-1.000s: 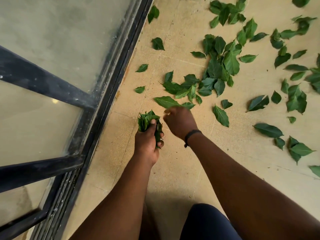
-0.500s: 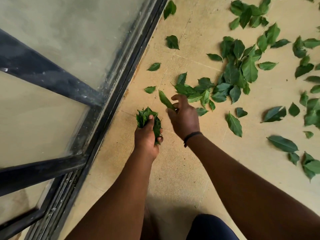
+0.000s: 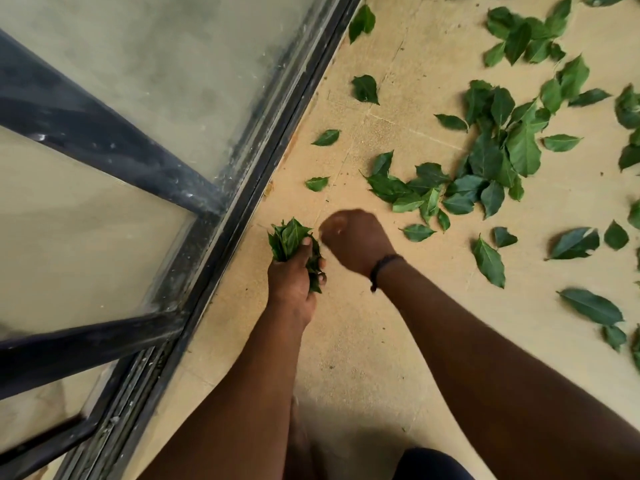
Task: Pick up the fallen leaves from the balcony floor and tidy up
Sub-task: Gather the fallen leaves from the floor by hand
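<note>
Centre frame, the left hand grips a tight bunch of green leaves, fingers curled round the stems. Just beside it, the right hand, blurred, has its fingers curled under; I cannot tell whether they hold a leaf. Loose green fallen leaves lie scattered over the beige balcony floor at upper right. A dark-framed glass railing fills the left.

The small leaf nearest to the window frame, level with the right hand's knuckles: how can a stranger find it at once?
Start at the dark window frame that runs diagonally beside the tan floor. Just right of it, above the left hand and its bunch of leaves, lies one small leaf. It lies alone, paler and smaller than the overlapping pile further right.
</note>
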